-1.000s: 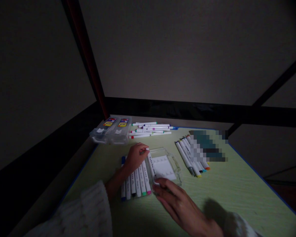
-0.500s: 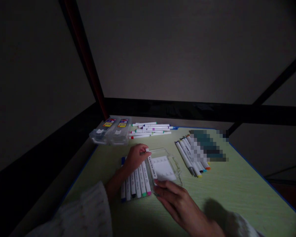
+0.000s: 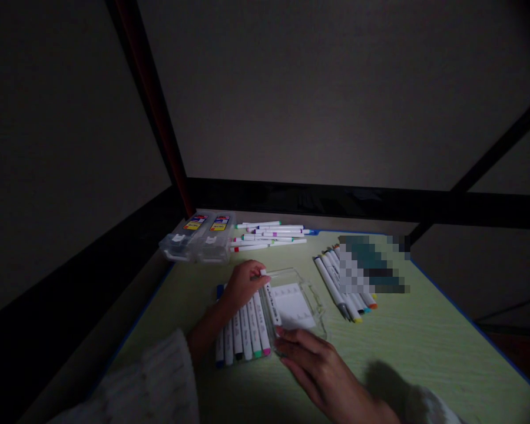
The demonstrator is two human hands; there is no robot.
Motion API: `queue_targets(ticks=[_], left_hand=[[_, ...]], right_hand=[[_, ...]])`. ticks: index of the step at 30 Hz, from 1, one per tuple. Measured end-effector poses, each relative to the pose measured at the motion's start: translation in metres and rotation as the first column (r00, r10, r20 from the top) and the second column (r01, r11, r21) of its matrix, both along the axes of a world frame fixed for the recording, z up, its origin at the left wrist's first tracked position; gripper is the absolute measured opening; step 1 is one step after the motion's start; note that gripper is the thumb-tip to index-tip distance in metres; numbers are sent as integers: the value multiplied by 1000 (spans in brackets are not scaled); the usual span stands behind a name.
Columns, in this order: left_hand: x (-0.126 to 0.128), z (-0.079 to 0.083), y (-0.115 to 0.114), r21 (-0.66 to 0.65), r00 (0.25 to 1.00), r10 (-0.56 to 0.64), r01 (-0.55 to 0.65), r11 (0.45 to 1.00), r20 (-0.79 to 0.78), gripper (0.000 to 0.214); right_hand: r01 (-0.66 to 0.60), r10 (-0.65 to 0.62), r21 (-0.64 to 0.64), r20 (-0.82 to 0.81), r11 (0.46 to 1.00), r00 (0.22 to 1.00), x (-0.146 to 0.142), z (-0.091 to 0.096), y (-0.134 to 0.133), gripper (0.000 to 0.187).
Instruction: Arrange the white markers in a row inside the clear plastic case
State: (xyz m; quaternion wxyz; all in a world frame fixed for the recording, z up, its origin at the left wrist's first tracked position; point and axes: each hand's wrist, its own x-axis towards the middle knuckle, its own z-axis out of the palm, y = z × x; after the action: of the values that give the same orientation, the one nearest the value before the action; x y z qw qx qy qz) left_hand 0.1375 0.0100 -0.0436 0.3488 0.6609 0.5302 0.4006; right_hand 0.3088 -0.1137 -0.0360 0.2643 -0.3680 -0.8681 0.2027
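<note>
Between my two hands lies a white marker (image 3: 272, 301), slanting along the hinge side of an open clear plastic case (image 3: 320, 312). My left hand (image 3: 246, 282) pinches its far end. At the near end, the fingertips of my right hand (image 3: 322, 359) close on the marker's tip, which they hide. Several white markers (image 3: 242, 330) with blue, black, green and pink ends lie side by side in the case's left half, partly under my left hand and wrist. A white paper insert (image 3: 294, 306) shows in the right half.
Two clear plastic boxes (image 3: 214, 244) with yellow labels stand at the back left. Several thin white pens (image 3: 274, 232) lie beside them. More markers (image 3: 331, 285) lie to the right, partly covered by a pixelated patch. The green table (image 3: 415, 335) has a blue edge.
Both hands keep nearly the same hold on the marker. The whole view has shifted slightly, with things sitting a little lower in the picture.
</note>
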Motion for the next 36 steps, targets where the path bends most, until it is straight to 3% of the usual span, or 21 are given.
queue_targets(ticks=[15, 21, 36], left_hand=[[-3, -2, -2, 81, 995, -66, 72, 994, -78, 10], [-6, -2, -2, 131, 987, -86, 103, 986, -134, 22], [-4, -1, -3, 177, 998, -42, 51, 983, -51, 21]], right_hand=[[-6, 0, 155, 34, 988, 999, 1, 1, 1, 27], [-12, 5, 226, 35, 974, 999, 3, -1, 2, 27], [45, -47, 347, -4, 937, 999, 6, 3, -1, 25]])
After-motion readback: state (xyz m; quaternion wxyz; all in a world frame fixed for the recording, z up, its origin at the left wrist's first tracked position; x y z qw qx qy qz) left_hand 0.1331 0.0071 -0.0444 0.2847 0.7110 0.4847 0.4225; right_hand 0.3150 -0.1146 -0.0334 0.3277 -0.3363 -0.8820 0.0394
